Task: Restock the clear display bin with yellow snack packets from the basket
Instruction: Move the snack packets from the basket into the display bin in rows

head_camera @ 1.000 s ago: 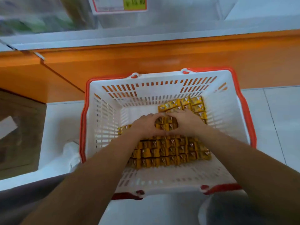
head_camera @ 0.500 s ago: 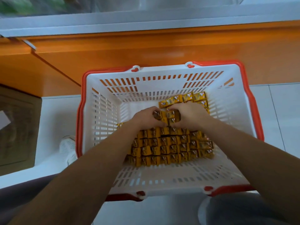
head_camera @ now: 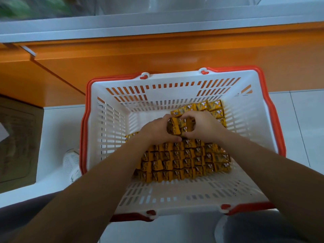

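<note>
Yellow snack packets (head_camera: 180, 126): a small clump of them is pinched between my left grip (head_camera: 156, 130) and right grip (head_camera: 203, 128), just above the other packets, inside the basket (head_camera: 175, 79) toward its far middle.
Left grip: fingers curled round the clump's left side, with the thumb tucked under its near edge.
Right grip: fingers curled over the clump's right side and top. The fingertips of both grips almost meet above it.
Forearms (head_camera: 108, 172): both bare, reaching in over the basket's near wall.
Packed rows (head_camera: 184, 160): more yellow packets stand in tight rows on the basket bottom, on the near side of my grips.
Far packets (head_camera: 201, 106): a looser strip lies beyond my right grip, toward the far right corner.
Basket: white slotted plastic. Its orange-red handles (head_camera: 275, 123) are folded down along the rim.
Floor (head_camera: 298, 123): pale tiles. The basket stands on them, its far wall close to the orange cabinet front (head_camera: 175, 53).
Shoe (head_camera: 71, 162): white, just left of the basket.
Grey ledge (head_camera: 157, 23): runs along the top of the cabinet front.
Clear display bin (head_camera: 175, 5): above the ledge at the top edge. I see only its lower part, blurred, and cannot tell what it holds.
</note>
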{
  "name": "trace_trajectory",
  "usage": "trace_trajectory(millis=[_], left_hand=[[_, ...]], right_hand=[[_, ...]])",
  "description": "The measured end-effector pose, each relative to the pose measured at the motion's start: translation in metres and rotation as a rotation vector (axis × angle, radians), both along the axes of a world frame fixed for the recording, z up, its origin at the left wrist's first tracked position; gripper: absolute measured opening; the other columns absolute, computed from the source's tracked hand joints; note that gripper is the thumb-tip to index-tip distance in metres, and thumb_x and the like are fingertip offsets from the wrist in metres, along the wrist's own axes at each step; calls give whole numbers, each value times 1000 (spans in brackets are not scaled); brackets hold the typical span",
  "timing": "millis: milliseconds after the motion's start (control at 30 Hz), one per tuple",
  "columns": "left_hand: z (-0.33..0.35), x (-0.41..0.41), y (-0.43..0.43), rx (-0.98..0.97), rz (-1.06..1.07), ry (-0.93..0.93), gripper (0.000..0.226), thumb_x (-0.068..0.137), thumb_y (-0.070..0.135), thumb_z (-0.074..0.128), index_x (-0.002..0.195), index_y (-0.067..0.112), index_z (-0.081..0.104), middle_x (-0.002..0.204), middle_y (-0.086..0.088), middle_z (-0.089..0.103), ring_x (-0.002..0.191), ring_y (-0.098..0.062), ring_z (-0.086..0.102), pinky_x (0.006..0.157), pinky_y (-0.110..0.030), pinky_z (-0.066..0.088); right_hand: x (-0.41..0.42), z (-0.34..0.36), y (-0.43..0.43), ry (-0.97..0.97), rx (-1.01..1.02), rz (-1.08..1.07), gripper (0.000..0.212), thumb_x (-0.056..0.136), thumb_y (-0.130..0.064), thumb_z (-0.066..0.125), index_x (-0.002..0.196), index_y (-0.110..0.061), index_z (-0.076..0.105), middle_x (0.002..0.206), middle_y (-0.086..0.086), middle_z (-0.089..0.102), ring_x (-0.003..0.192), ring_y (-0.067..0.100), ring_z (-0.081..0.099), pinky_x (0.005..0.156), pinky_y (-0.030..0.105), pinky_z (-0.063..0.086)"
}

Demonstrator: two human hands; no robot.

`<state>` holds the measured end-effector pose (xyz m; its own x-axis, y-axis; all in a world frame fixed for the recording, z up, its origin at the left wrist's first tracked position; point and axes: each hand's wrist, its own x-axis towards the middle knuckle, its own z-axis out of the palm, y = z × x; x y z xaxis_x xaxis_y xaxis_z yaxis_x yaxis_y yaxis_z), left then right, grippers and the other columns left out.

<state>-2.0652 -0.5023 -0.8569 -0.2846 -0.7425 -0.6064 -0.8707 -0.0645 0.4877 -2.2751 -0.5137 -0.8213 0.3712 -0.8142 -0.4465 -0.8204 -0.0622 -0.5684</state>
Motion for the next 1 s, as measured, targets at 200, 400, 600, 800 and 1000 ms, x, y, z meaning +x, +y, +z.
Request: trace_trajectory(millis=[200, 400, 600, 800, 1000], left_hand=[[9, -6, -5, -117, 24, -64, 78, 64, 73, 66, 133, 43, 46, 111, 4, 67, 97, -20, 63, 72, -35, 54], [69, -9, -18, -79, 105, 107, 62, 69, 56, 79, 125, 41, 57, 109, 8, 69, 96, -15, 64, 81, -36, 57], [188, 2, -36, -48, 21, 163, 67, 73, 50, 84, 131, 25, 62, 111, 4, 66, 100, -19, 61, 76, -29, 46], [340, 16, -4, -126, 19, 325, 53, 60, 56, 77, 92, 15, 72, 93, -10, 73, 92, -30, 69, 83, -45, 54], [401, 15, 55, -142, 274, 757, 47, 70, 42, 82, 107, 14, 72, 94, -2, 76, 86, -11, 71, 71, -22, 52]], right_hand=[[-3, 13, -6, -11, 9, -4, 58, 71, -41, 86, 121, -38, 58, 105, -17, 56, 67, -7, 60, 47, 12, 46], [-18, 73, -21, -34, 20, 21, 53, 69, -33, 86, 116, -35, 61, 115, -17, 59, 91, -3, 57, 69, 12, 42], [-24, 195, -18, -32, 69, 58, 41, 68, -28, 86, 101, -40, 65, 98, -12, 62, 67, -5, 57, 63, 18, 44], [-21, 321, 24, -354, 93, -31, 50, 72, -10, 86, 113, -29, 66, 103, 5, 64, 69, 2, 58, 72, 23, 48], [-13, 375, 62, -840, 127, -240, 80, 64, 0, 84, 134, -25, 54, 99, 15, 69, 73, 21, 61, 58, 29, 53]])
